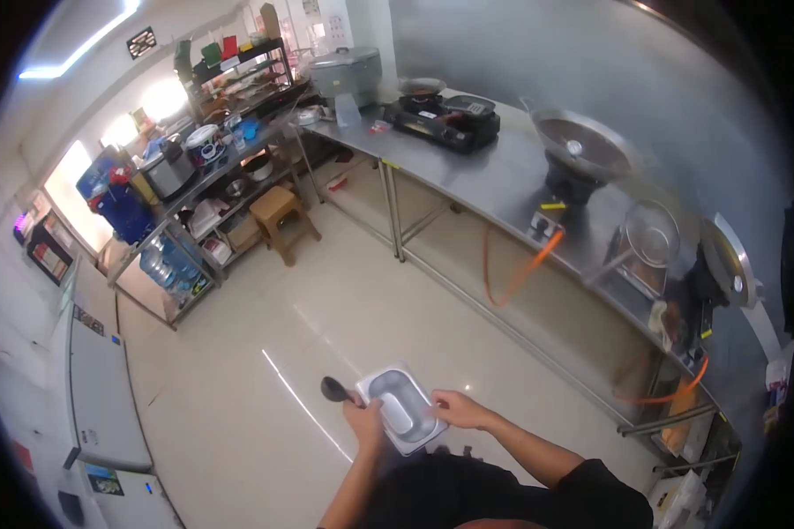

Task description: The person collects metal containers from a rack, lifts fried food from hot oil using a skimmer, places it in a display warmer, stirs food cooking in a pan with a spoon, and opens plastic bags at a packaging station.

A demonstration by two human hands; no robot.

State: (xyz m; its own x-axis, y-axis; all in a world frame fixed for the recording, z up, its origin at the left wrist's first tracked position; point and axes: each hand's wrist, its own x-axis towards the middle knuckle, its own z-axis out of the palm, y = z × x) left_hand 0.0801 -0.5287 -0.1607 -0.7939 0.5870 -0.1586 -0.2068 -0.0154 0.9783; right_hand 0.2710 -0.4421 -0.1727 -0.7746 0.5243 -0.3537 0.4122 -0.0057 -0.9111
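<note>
Metal pan (404, 413) between left hand (363, 420) (ladle (333, 389) too) and right hand (459, 410), both gripping it.

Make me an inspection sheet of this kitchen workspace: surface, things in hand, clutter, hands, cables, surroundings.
Surface: metal counter, with a wok and a stove on it.
Things in hand: metal tray, held over the floor; black ladle beside it.
Clutter: strainer and other items crowd the counter's near end.
Hands: left holds ladle and tray edge; right at the opposite edge.
Cables: nothing seen; orange hose hangs below the counter.
Surroundings: stool by loaded shelves.
</note>
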